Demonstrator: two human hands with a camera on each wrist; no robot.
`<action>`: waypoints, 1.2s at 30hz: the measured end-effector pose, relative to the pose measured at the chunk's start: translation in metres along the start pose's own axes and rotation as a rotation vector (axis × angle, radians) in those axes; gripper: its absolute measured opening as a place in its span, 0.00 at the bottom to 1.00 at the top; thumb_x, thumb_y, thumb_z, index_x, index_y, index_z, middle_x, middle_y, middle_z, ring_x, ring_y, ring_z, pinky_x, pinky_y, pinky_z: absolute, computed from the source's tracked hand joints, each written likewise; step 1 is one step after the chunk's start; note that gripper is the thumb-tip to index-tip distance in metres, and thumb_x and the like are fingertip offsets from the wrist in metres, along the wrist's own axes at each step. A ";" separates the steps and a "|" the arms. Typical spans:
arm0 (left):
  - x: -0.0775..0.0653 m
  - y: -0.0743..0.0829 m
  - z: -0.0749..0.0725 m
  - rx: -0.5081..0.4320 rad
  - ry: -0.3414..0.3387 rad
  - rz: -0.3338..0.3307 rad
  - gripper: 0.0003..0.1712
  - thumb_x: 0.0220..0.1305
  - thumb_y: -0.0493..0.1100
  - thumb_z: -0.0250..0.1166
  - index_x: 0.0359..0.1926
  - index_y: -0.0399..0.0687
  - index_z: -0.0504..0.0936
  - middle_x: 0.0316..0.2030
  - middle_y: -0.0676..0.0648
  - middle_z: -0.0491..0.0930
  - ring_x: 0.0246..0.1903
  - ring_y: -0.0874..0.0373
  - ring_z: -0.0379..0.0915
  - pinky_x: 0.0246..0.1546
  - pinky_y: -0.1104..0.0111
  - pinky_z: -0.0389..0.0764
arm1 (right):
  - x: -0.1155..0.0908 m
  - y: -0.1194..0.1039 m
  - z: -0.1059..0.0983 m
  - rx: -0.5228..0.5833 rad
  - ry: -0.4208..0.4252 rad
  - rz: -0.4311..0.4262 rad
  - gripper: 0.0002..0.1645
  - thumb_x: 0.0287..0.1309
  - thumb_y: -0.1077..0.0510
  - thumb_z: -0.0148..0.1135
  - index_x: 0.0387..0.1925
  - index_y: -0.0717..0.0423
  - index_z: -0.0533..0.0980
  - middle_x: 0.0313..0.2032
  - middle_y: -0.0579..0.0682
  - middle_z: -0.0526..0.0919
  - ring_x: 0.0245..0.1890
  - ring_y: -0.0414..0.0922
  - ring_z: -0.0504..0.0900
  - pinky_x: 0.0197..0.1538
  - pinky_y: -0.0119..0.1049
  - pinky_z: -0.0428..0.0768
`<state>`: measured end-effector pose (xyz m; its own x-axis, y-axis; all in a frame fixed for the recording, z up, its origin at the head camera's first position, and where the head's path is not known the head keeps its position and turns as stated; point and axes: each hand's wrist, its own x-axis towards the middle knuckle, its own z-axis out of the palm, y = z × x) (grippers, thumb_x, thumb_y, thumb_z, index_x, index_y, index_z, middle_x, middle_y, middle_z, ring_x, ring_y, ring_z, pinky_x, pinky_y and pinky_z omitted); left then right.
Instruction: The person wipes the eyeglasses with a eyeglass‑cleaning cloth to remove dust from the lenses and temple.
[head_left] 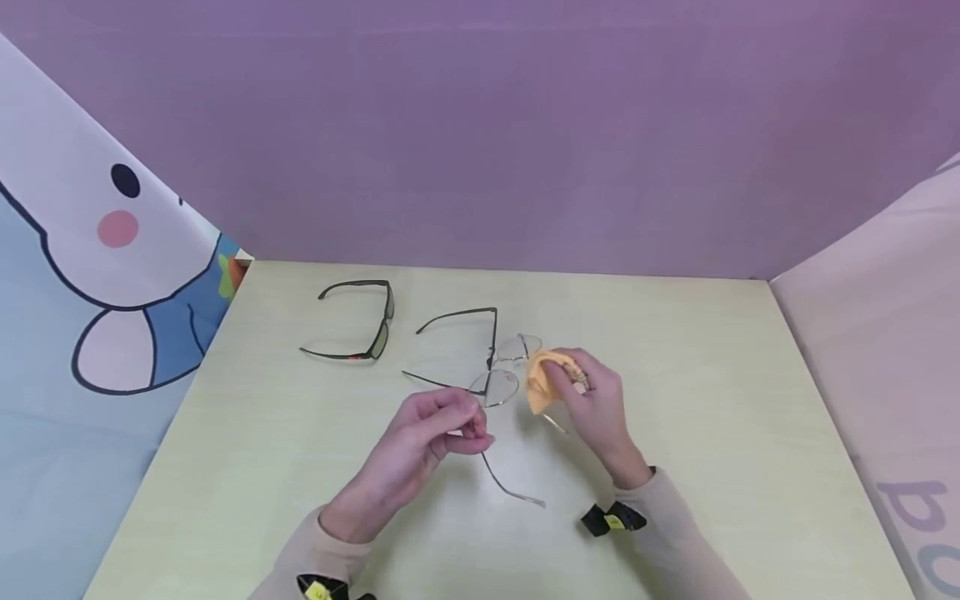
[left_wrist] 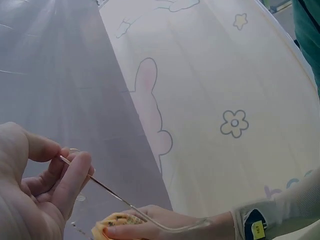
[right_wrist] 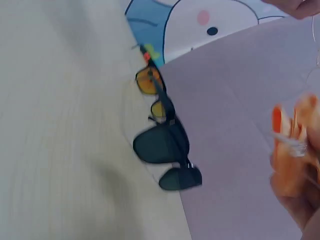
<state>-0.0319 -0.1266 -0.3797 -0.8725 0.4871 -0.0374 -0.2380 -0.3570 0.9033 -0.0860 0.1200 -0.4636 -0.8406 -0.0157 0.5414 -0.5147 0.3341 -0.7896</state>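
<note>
My left hand (head_left: pixel 420 442) pinches thin wire-rimmed eyeglasses (head_left: pixel 498 388) near a hinge, raised over the table. One slender metal temple (left_wrist: pixel 117 195) slants away below its fingers. The clear round lenses point away from me. On the far side of the eyeglasses, my right hand (head_left: pixel 596 400) grips a crumpled orange cloth (head_left: pixel 542 383) between thumb and fingers. The cloth covers part of the other temple, whose end (head_left: pixel 555 424) sticks out beneath it. In the right wrist view, the cloth (right_wrist: pixel 286 167) is blurred, with a clear temple tip beside it.
Dark-framed sunglasses (head_left: pixel 381 340) lie at the table's back left, temples unfolded. A second black-framed pair (head_left: pixel 492 329) lies just behind the raised eyeglasses. A purple panel (head_left: pixel 510 150) rises behind the pale table (head_left: pixel 712 358); printed cloth hangs at both sides.
</note>
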 end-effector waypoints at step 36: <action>0.001 -0.011 -0.006 0.240 -0.150 0.063 0.16 0.72 0.34 0.60 0.41 0.16 0.76 0.34 0.43 0.86 0.35 0.62 0.85 0.44 0.64 0.90 | -0.011 -0.020 0.022 0.268 -0.128 0.396 0.22 0.76 0.64 0.52 0.67 0.62 0.73 0.57 0.62 0.84 0.44 0.35 0.83 0.48 0.28 0.85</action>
<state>-0.0330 -0.1267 -0.3925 -0.8052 0.5889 0.0697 -0.0621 -0.2006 0.9777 -0.0700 0.0923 -0.4597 -0.9857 -0.0574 0.1582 -0.1626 0.0840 -0.9831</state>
